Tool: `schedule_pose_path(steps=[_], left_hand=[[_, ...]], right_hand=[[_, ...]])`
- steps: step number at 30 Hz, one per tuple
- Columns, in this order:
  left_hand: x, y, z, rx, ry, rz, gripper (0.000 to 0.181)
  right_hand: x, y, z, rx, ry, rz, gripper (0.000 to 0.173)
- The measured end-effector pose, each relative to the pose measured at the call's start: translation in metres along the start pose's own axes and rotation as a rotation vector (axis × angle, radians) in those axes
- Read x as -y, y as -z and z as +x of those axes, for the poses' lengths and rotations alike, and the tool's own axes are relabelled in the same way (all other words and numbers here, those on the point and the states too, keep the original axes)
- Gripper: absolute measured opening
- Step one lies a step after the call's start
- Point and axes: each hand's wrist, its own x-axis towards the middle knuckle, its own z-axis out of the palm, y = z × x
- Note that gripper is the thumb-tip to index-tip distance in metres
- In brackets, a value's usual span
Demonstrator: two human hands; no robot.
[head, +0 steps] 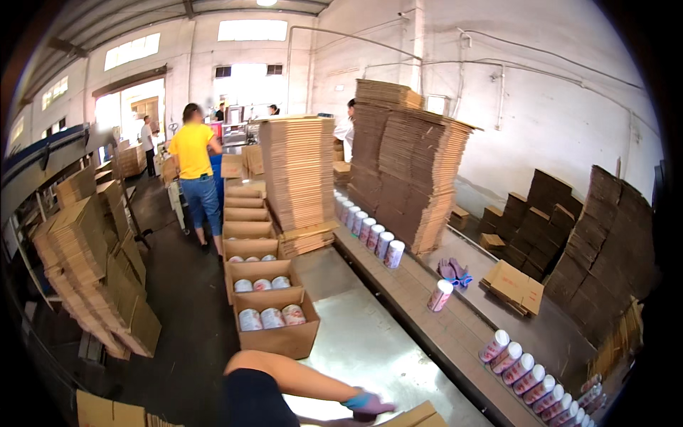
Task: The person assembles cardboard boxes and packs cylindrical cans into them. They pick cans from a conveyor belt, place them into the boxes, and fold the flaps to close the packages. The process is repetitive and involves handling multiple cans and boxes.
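My left arm, in a dark sleeve, reaches in from the bottom, elbow bent. On my left hand (373,404) is a purple and light-blue work glove; it is low over the metal table (363,341), beside the cardboard flap (419,415) at the bottom edge. Its fingers are too unclear to tell a grip. My right hand cannot be made out. Ahead, an open cardboard box (277,341) holds printed cans (272,318) with white tops; more boxes stand in a row behind it. A conveyor (411,309) carries a lone can (440,295) and a row of cans (517,368).
A tall stack of flat cardboard (299,171) stands beyond the table, with a larger stack (400,160) past the conveyor. Gloves (454,271) and folded cardboard (515,287) lie on the right-hand surface. A person in yellow (195,152) stands left of the boxes.
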Motion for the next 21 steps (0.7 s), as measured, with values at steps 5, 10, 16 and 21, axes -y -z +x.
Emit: schedule_pose_path(steps=[5,10,16,21], left_hand=[[0.134,-0.138,-0.009,0.037,-0.019,-0.605,0.059],[0.12,-0.161,-0.138,-0.204,-0.234,-0.923,0.048],[0.22,-0.115,-0.184,-0.756,-0.14,-1.879,0.037],[0.289,-0.055,-0.172,-0.509,0.38,0.071,0.043]], right_hand=[[0.011,-0.019,0.006,-0.097,-0.262,-0.979,0.036],[0.127,-0.115,0.041,0.182,0.293,-1.572,0.039],[0.156,-0.166,0.212,-0.135,0.92,-1.876,0.042],[0.152,-0.146,0.292,-0.867,0.881,-1.651,0.056]])
